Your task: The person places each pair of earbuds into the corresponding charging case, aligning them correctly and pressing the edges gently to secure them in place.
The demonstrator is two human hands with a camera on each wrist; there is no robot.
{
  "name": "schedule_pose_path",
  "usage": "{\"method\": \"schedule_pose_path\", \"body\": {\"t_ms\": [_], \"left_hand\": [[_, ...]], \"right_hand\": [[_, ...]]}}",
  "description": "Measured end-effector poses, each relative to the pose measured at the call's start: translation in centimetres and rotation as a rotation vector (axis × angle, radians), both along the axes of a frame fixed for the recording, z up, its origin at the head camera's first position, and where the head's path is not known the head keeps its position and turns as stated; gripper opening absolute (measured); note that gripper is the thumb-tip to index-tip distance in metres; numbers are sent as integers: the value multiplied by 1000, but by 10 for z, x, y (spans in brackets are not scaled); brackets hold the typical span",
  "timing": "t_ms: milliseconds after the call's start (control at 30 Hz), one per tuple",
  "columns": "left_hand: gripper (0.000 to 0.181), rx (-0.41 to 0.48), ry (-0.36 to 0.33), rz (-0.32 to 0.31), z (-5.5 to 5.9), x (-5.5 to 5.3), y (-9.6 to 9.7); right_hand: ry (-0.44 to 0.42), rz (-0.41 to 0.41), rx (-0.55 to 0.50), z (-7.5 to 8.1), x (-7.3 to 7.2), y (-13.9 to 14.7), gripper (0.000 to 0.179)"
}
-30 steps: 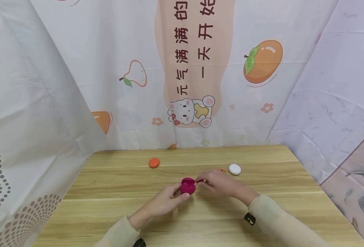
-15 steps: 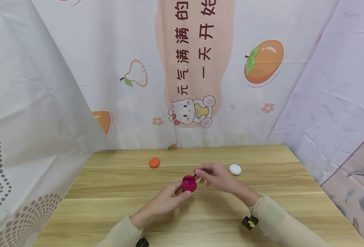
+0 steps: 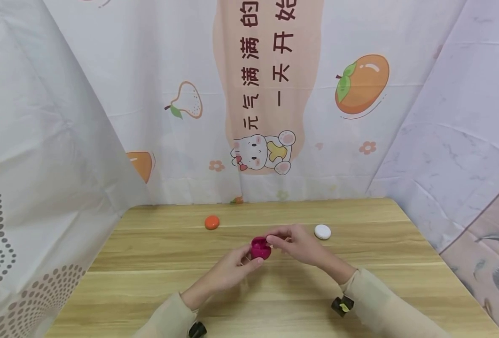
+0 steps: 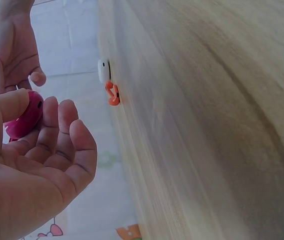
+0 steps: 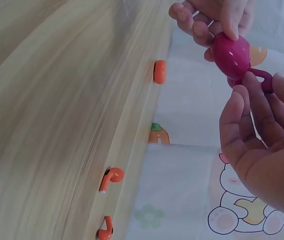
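My left hand (image 3: 228, 273) holds a small magenta earbud case (image 3: 260, 251) above the table, its lid up. In the left wrist view, the thumb presses the rounded case (image 4: 27, 119) against curled fingers. My right hand (image 3: 301, 246) is at the lid side of the case. In the right wrist view, its thumb and fingers pinch a magenta earbud (image 5: 264, 78) by the stem, right beside the case (image 5: 232, 56). Fingers partly cover the earbud there, and the right hand hides it in the head view.
On the wooden table (image 3: 165, 253), an orange case (image 3: 212, 222) lies at the back left and a white case (image 3: 322, 232) at the back right. Two loose orange earbuds (image 5: 113, 176) lie near the far edge. A printed curtain (image 3: 182, 155) hangs behind the table.
The right hand has turned and come in closer over the open case with the earbud. The left hand and case have shifted slightly up and right.
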State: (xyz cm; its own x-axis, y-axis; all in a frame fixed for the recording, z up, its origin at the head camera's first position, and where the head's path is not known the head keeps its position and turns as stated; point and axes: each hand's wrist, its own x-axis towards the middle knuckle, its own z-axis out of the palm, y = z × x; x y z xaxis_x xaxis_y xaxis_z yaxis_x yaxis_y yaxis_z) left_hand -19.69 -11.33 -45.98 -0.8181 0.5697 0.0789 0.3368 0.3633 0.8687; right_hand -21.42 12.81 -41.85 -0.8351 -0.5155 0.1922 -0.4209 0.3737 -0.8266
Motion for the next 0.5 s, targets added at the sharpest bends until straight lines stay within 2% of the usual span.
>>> {"method": "schedule_pose_path", "body": {"t_ms": [367, 500], "left_hand": [[33, -9, -10, 6, 0, 0, -1], [34, -5, -18, 8, 2, 1, -1]], "right_hand": [[32, 24, -11, -2, -1, 2, 21], [16, 25, -26, -2, 0, 2, 18]]}}
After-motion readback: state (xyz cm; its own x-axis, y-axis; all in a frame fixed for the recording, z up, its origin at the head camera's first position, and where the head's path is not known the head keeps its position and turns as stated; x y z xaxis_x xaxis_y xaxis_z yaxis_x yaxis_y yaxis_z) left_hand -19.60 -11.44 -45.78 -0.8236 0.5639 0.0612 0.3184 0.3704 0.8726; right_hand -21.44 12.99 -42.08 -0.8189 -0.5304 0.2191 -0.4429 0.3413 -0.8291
